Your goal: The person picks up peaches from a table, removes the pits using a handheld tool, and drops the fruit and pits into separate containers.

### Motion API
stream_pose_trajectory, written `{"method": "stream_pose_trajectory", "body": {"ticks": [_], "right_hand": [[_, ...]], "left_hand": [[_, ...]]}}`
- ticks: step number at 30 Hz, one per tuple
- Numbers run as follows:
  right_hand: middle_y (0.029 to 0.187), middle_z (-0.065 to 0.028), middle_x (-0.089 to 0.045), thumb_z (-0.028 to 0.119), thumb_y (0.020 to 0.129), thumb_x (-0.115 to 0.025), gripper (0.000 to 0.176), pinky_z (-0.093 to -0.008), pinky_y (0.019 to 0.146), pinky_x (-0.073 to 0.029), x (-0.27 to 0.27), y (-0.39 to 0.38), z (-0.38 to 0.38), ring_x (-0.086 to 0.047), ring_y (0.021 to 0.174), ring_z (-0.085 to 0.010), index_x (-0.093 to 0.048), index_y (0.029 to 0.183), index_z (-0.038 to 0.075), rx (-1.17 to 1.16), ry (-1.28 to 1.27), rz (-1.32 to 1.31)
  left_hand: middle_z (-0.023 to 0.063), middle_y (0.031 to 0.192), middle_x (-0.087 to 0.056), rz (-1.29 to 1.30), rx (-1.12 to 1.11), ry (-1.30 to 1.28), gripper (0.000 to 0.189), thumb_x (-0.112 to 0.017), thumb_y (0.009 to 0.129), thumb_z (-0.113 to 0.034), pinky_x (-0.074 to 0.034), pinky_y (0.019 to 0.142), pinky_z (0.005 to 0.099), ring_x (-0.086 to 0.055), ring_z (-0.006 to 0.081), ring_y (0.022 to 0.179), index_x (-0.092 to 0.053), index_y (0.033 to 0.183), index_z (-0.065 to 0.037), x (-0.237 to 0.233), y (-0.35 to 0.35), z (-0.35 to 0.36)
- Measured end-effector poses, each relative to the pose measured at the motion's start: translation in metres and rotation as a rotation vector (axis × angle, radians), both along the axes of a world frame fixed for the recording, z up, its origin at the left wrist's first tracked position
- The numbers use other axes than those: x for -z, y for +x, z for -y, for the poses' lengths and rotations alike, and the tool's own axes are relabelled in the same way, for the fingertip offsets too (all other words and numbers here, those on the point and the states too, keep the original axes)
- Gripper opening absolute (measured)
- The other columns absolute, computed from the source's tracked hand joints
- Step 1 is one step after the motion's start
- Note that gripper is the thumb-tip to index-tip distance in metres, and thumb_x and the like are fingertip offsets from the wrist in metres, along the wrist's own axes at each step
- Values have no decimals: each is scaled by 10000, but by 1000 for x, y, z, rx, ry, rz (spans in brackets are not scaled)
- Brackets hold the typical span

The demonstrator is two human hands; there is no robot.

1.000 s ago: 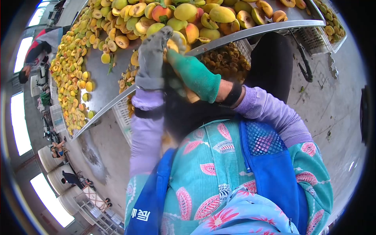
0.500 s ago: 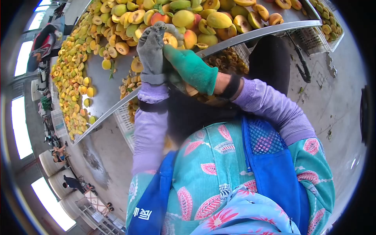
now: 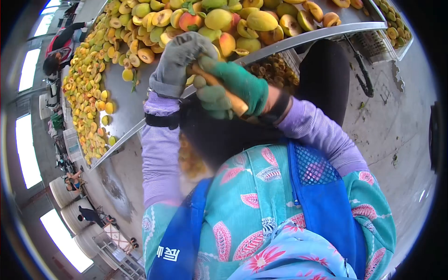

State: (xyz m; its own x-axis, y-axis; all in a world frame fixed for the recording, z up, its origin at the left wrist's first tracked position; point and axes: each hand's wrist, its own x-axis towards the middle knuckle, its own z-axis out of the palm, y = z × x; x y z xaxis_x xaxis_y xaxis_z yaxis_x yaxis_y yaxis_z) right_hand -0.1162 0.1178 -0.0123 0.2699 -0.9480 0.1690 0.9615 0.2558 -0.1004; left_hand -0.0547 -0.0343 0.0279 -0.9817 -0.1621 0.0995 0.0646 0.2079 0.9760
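My left hand (image 3: 179, 63), in a grey glove, is closed against the front of my right hand; what it grips, if anything, is hidden. My right hand (image 3: 233, 86), in a green glove, wraps round a wooden handle (image 3: 219, 88) that slants down to the right. The tool's far end is hidden between the gloves. Just beyond both hands, halved and whole yellow-orange fruits (image 3: 218, 19) are heaped on a metal table (image 3: 123, 95).
The table's raised metal rim (image 3: 317, 35) runs in front of me. Below it sits a crate of dark fruit pieces (image 3: 275, 72). Another fruit crate (image 3: 394, 28) is at the upper right. A person (image 3: 60, 49) bends at the table's far left; others are farther back.
Both hands have come down a little from the fruit heap, and my left wrist has shifted left. The wooden handle now shows clearly. The person at far left has leaned nearer the table.
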Motion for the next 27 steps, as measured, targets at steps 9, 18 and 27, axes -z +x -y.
{"method": "stream_pose_trajectory", "body": {"ticks": [9,18,27], "right_hand": [[542,84,-409,480,1006,-398,390,-228,411,-319,-30,28,-18,-404,429,-67,-512,860,137,-172,78,-147],[545,60,-384,472,1031,-309,394,-226,391,-295,-27,56,-11,-400,425,-67,-492,929,138,-384,-215,362],[631,11,-459,423,957,-527,293,-245,409,-359,-4,24,-41,-446,490,-89,-517,910,134,-76,512,-627]], "left_hand": [[112,748,-610,-263,-558,793,306,-534,954,-350,-521,678,366,-618,257,731,-596,873,-61,-14,54,-66],[111,842,-642,-288,-892,931,275,-544,941,-323,-551,662,375,-648,234,748,-583,978,-54,-7,105,-46],[220,1047,-642,593,-838,-752,363,-653,789,-269,-473,856,411,-615,327,984,-640,1056,-23,-7,120,36]]}}
